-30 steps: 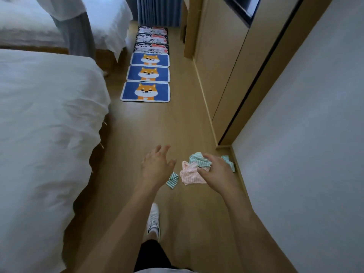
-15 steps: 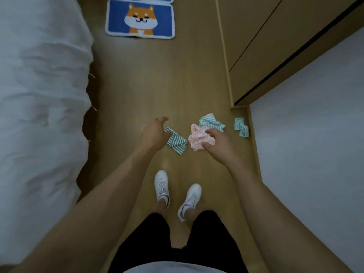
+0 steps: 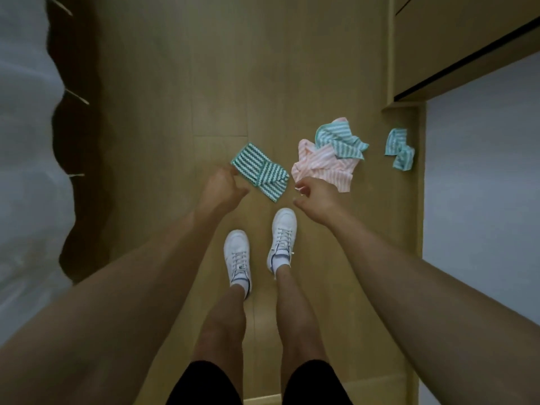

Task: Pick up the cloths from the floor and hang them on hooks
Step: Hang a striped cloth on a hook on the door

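Note:
Several striped cloths lie on the wooden floor in front of my feet. A dark green striped cloth (image 3: 260, 172) lies nearest, and my left hand (image 3: 223, 185) reaches down at its left corner with loosely curled fingers, holding nothing that I can see. A pink striped cloth (image 3: 323, 166) lies to the right, with a light teal cloth (image 3: 339, 140) partly on top of it. My right hand (image 3: 314, 192) hovers at the pink cloth's near edge, fingers spread and relaxed. A small teal cloth (image 3: 399, 149) lies apart by the wall. No hooks are in view.
A bed with white bedding (image 3: 26, 159) runs along the left. Wooden cabinets (image 3: 455, 39) stand at the upper right and a pale wall (image 3: 482, 185) runs down the right side. My white shoes (image 3: 236, 258) stand just behind the cloths.
The view has tilted down and closer to the floor. Both hands have dropped lower toward the cloths; the dog-print mats are out of frame.

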Demonstrator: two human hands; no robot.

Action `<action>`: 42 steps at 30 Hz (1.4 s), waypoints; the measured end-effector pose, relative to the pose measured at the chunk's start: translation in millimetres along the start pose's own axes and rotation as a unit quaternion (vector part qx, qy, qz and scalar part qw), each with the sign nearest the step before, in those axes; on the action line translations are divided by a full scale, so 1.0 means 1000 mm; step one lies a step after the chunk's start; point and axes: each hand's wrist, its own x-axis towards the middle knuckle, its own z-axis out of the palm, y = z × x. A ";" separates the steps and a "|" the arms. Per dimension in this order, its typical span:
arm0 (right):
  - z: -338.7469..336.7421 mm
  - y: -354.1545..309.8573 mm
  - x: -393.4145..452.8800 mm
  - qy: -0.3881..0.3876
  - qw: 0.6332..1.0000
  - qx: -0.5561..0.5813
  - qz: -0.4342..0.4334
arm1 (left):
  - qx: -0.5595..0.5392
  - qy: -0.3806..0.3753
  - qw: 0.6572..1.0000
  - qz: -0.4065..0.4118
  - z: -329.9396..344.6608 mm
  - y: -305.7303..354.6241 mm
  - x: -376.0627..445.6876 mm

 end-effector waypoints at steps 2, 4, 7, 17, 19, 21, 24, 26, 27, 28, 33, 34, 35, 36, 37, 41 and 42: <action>0.021 0.010 0.049 -0.003 1.000 -0.016 -0.008 | -0.011 0.008 1.000 0.002 0.029 -0.017 0.038; 0.042 0.022 0.099 0.000 1.000 -0.020 -0.015 | -0.012 0.019 1.000 0.018 0.059 -0.032 0.076; 0.076 0.041 0.171 0.008 0.999 -0.016 -0.027 | -0.018 0.029 0.999 0.043 0.107 -0.057 0.129; 0.159 0.097 0.293 -0.017 0.997 -0.016 -0.076 | 0.013 -0.007 0.999 0.034 0.221 -0.114 0.243; 0.163 0.104 0.300 -0.021 0.996 -0.023 -0.082 | 0.011 0.012 1.000 0.015 0.232 -0.115 0.251; 0.164 0.109 0.303 -0.022 0.996 -0.022 -0.088 | 0.020 0.023 1.000 0.000 0.239 -0.115 0.257; 0.160 0.110 0.302 -0.016 0.995 -0.015 -0.101 | 0.059 0.040 0.997 -0.003 0.239 -0.108 0.256; 0.152 0.108 0.295 -0.003 0.994 -0.010 -0.112 | 0.075 0.082 0.994 0.021 0.230 -0.096 0.246; 0.147 0.105 0.288 0.009 0.993 -0.001 -0.120 | 0.080 0.099 0.991 0.043 0.222 -0.087 0.238; 0.141 0.102 0.280 0.021 0.992 0.013 -0.127 | 0.080 0.105 0.989 0.069 0.214 -0.078 0.229; 0.090 0.071 0.231 0.066 0.978 0.107 -0.166 | 0.058 0.101 0.982 0.150 0.147 -0.016 0.184; 0.076 0.064 0.220 0.068 0.976 0.113 -0.171 | 0.052 0.098 0.981 0.158 0.132 0.000 0.174; 0.059 0.057 0.207 0.074 0.975 0.117 -0.175 | 0.041 0.093 0.980 0.169 0.115 0.018 0.163; 0.041 0.051 0.194 0.084 0.973 0.123 -0.176 | 0.029 0.085 0.980 0.180 0.099 0.037 0.151; 0.022 0.045 0.179 0.097 0.971 0.129 -0.177 | 0.020 0.077 0.978 0.191 0.083 0.056 0.137; -0.066 0.025 0.105 0.155 0.961 0.134 -0.184 | 0.040 0.062 0.968 0.238 0.024 0.142 0.069; -0.089 0.021 0.083 0.169 0.957 0.137 -0.191 | 0.047 0.059 0.966 0.248 0.009 0.163 0.050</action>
